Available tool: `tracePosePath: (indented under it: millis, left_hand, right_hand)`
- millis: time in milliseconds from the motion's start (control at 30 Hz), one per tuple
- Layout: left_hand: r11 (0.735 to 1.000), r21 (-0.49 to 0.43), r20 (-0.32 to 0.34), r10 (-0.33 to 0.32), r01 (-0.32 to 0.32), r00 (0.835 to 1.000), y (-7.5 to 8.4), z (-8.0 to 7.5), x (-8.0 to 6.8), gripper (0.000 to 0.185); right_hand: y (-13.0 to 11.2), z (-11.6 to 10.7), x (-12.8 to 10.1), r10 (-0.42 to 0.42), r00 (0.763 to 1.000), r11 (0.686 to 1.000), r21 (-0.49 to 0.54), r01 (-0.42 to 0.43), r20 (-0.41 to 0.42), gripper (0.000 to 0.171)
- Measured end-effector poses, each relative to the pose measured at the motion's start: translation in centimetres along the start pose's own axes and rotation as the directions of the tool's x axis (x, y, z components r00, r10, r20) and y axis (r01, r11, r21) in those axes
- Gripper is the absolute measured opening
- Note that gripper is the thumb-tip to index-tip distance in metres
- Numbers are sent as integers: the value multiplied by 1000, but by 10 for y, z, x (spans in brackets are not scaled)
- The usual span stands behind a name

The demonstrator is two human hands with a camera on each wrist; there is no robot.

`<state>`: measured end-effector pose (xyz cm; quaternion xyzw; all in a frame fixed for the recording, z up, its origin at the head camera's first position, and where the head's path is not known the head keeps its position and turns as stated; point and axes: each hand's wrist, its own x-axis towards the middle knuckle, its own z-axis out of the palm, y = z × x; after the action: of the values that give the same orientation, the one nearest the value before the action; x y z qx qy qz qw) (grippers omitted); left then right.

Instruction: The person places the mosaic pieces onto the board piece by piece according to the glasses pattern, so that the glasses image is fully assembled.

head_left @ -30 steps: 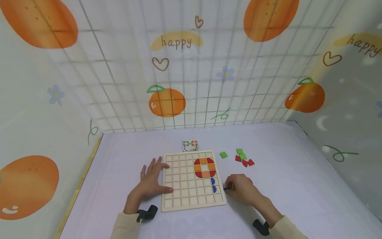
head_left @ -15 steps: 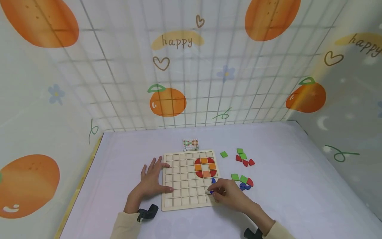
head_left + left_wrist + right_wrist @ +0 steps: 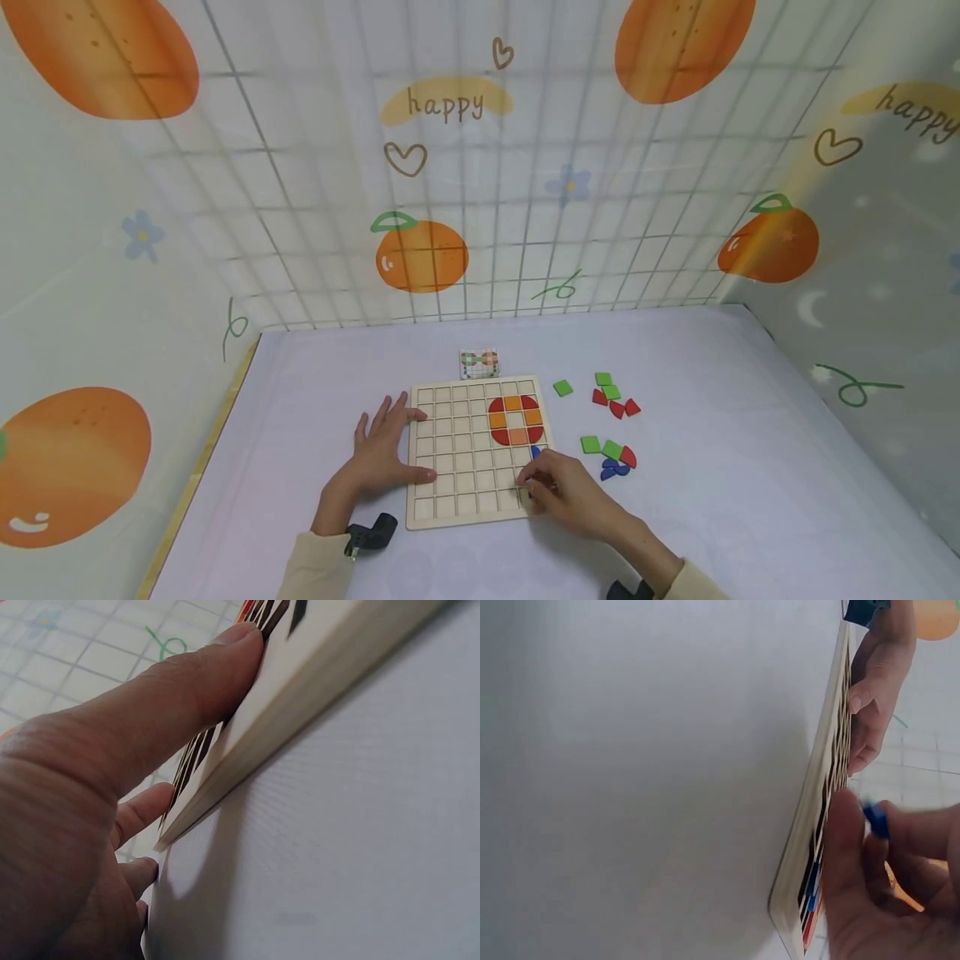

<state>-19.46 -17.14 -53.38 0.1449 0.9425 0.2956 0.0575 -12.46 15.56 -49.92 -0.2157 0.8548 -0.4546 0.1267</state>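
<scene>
right hand [image 3: 572,493] pinching blue piece [image 3: 875,819], left hand [image 3: 384,454] flat

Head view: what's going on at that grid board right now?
A person steadies the wooden grid board with the left hand resting at its left edge. The right hand pinches a blue piece over the board's lower right cells, just below a red and orange ring. Loose green, red and blue pieces lie to the right.

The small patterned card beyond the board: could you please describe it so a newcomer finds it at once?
Start at the wooden grid board on the white table. Just beyond its far edge lies the small patterned card. Unlike the plain coloured tiles scattered right, it shows a printed pattern.
</scene>
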Motion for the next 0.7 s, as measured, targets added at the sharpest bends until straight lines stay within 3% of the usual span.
tracePosePath:
  millis: [167,467,700]
  left_hand:
    - [1000,8,5,-14,14,1000,0,0,0,90]
    - [1000,0,-3,4,-4,1000,0,0,-1,91]
    - [1000,11,-3,-5,5,1000,2,0,-1,91]
  right_hand:
    - [2,1,3,23,1000,996,-91,-25,-22,7]
    - [3,1,5,65,997,975,-212,-72,-37,11]
    - [-3,-1,4,22,999,954,-301,-12,32,16]
